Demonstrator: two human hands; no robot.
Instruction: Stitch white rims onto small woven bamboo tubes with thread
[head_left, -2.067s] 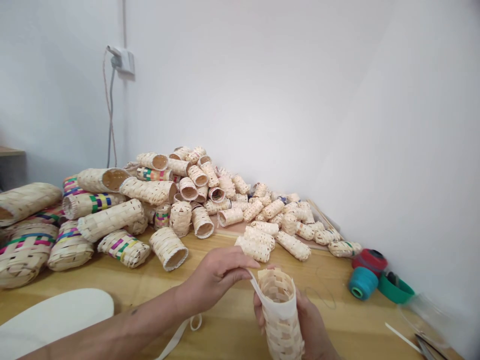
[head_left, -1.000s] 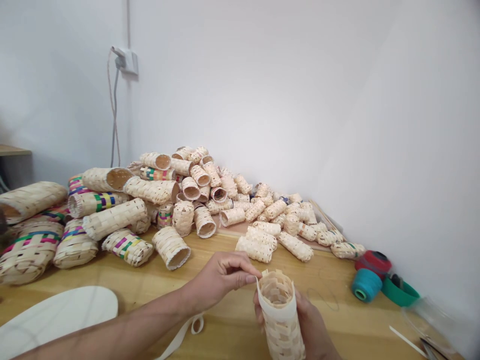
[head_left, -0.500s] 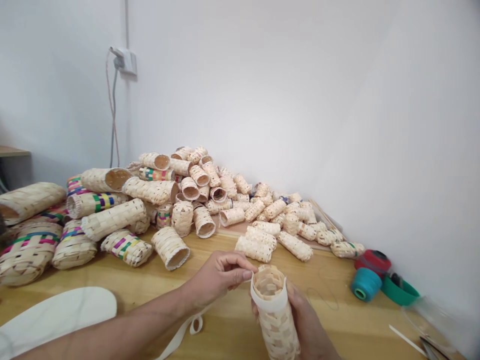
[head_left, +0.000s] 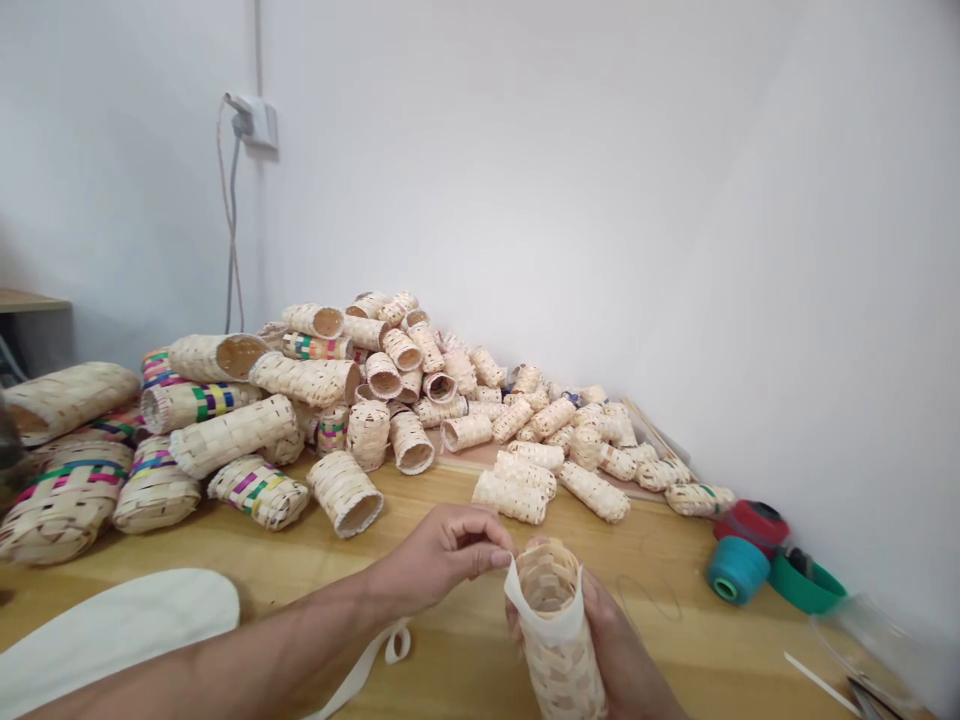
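Note:
Upright in my right hand (head_left: 611, 640) is a pale woven tube (head_left: 562, 665), its open top tilted toward me. A white strip (head_left: 553, 622) lies around the front of its rim. My left hand (head_left: 469, 555) pinches the strip's end between thumb and finger at the rim's left side. More white strip (head_left: 367, 665) curls on the table below my left forearm. My right hand's fingers wrap behind the tube and are partly hidden.
Many woven tubes (head_left: 232, 435) are heaped from the left to the back centre. A blue thread spool (head_left: 739, 570), a red spool (head_left: 750, 525) and a green ring-shaped item (head_left: 810, 585) stand at right. A white oval piece (head_left: 127, 620) lies front left.
The strip's pinched end now stands away from the rim's left side, and the strip sags lower across the front. The tube has shifted slightly right and down.

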